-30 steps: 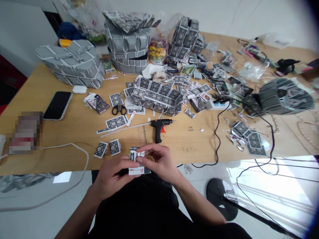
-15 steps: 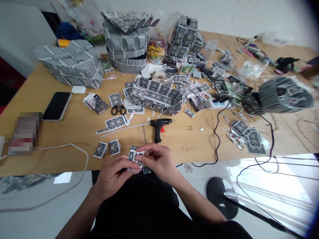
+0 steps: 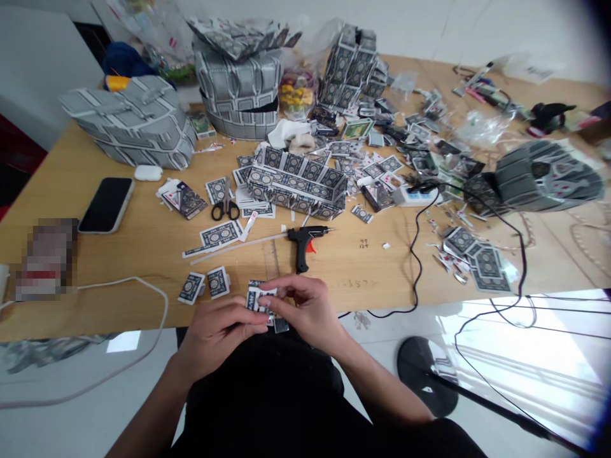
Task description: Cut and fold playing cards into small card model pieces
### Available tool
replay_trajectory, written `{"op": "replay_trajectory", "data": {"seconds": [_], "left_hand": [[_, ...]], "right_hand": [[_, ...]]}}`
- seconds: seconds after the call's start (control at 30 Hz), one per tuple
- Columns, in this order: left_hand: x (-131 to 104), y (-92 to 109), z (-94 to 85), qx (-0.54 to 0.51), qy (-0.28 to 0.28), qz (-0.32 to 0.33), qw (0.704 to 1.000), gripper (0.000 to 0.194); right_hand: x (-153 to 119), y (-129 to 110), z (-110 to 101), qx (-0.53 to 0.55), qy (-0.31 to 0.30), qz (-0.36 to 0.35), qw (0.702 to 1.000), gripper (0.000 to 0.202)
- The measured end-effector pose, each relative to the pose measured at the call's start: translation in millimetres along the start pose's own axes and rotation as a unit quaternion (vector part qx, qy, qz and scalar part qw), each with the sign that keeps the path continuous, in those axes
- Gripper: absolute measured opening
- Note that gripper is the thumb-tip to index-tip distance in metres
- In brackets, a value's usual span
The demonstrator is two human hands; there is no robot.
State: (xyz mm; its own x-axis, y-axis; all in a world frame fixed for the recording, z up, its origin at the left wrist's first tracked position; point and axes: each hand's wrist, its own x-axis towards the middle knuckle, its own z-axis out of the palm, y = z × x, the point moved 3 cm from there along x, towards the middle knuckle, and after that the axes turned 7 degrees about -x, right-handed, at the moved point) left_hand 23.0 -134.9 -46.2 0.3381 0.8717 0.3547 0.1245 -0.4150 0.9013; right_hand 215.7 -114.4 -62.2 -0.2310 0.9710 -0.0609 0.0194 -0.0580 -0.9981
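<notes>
Both hands hold a small playing card piece (image 3: 255,294) at the table's front edge, its patterned back partly showing between the fingers. My left hand (image 3: 214,327) pinches it from the left and below. My right hand (image 3: 303,308) grips its right side, with the thumb pressed over the face of the piece. A dark bit shows under the right fingers; I cannot make out what it is. Two folded card pieces (image 3: 218,282) lie left of my hands. Just beyond my hands rests a black glue gun (image 3: 301,245) with an orange trigger.
Scissors (image 3: 226,205), loose cards and a glue stick (image 3: 238,249) lie ahead. Behind them stands a long card-built box (image 3: 296,184). A phone (image 3: 105,205) lies left. Black cables (image 3: 416,254) run from a power strip (image 3: 413,196) over the table edge at right.
Both hands keep their hold on the card piece, with almost no shift of the fingers. The whole view has moved very slightly.
</notes>
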Motion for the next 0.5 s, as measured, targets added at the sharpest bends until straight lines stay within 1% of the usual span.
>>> {"op": "replay_trajectory", "data": {"seconds": [0.1, 0.3, 0.5], "left_hand": [[0.0, -0.1, 0.0, 0.001, -0.007, -0.011, 1.000, 0.014], [-1.9, -3.8, 0.9, -0.008, -0.001, -0.019, 1.000, 0.015], [-5.9, -8.1, 1.9, 0.008, 0.022, -0.078, 0.997, 0.009]], "right_hand": [[-0.1, -1.3, -1.0, -0.005, 0.008, -0.004, 1.000, 0.023], [1.6, -3.8, -1.4, -0.009, 0.009, -0.011, 1.000, 0.025], [3.1, -6.4, -0.3, -0.028, 0.025, -0.025, 0.999, 0.026]]}}
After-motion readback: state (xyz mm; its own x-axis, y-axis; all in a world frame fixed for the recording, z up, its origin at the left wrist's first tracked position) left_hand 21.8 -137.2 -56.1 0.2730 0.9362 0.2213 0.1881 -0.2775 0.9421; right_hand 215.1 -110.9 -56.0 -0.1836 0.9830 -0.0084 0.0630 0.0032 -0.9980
